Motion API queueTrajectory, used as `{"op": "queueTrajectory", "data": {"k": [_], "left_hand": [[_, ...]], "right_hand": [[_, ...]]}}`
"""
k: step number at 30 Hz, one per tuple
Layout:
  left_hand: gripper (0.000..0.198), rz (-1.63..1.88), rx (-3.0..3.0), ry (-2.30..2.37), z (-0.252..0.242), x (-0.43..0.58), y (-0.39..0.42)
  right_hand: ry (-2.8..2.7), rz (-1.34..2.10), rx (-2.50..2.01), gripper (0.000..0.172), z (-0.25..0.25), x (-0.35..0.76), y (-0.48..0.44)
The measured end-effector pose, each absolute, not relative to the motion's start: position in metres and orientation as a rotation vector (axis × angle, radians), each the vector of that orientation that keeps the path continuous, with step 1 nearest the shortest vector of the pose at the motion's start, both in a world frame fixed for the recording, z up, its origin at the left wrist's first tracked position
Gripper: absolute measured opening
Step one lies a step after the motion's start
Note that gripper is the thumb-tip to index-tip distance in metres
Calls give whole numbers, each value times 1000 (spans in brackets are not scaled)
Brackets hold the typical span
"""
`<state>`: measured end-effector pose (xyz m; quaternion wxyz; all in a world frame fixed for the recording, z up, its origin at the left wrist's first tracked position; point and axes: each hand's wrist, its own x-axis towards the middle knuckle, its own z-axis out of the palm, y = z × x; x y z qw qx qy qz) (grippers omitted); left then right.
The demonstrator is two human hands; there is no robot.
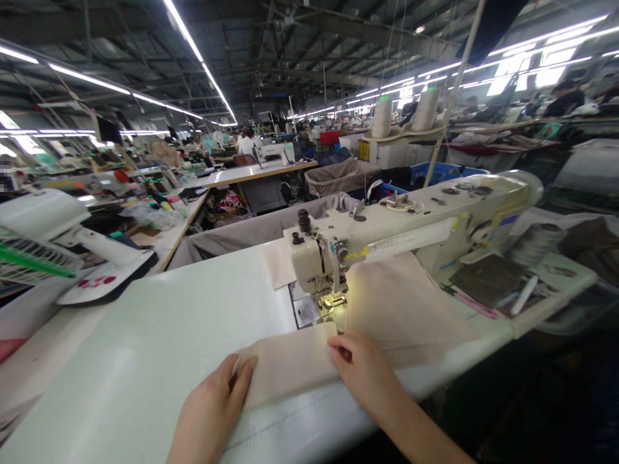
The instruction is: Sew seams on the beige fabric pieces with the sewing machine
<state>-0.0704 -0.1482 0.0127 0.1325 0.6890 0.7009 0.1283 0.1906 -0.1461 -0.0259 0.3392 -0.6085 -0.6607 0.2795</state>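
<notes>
A folded beige fabric piece [290,361] lies on the pale tabletop [193,322], just in front of the sewing machine [319,258]. My left hand [220,393] pinches its left end between thumb and fingers. At the right end, close to the lit presser foot [333,301], my right hand [355,361] has its fingertips closed on the fabric's edge. Another beige fabric panel [396,303] is spread flat to the right of the needle area, under the machine's arm. The needle itself is too small to make out.
On the table's right side are pink-handled scissors [476,305], a dark cloth piece [491,280] and a thread cone [539,241]. A white fan [82,245] stands at the left. Behind the machine is a cloth-lined bin [242,225]; thread cones [382,116] stand farther back.
</notes>
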Motion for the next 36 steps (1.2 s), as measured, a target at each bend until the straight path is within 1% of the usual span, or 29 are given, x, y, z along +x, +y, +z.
{"op": "queueTrajectory", "data": {"k": [8,16,20,22,24,26,28,30,32,36], "left_hand": [[35,304,2032,2081,12,-69,-146],[39,151,2038,2141,14,-67,-144],[38,84,1984,2156,15,-64,-141],[37,79,1960,2156,15,-63,-141],[35,103,1945,2149,16,-62,-141],[34,172,1919,2120,17,-62,-142],[34,283,1878,2103,18,-63,-143],[32,396,1846,2116,18,-65,-142],[29,450,1830,2133,16,-68,-140],[27,411,1794,2111,12,-73,-137]], "right_hand": [[-1713,741,-1579,22,-26,192,-146],[-1705,776,-1613,22,-23,190,-145],[-1746,760,-1679,21,-17,189,-143],[-1794,727,-1715,23,-13,188,-143],[-1882,631,-1742,26,-10,188,-144],[-1982,449,-1719,25,-11,189,-146],[-2054,252,-1610,21,-16,192,-147],[-2090,133,-1467,17,-25,196,-147],[-2100,71,-1371,17,-33,200,-146],[-2096,13,-1296,22,-44,205,-144]]}}
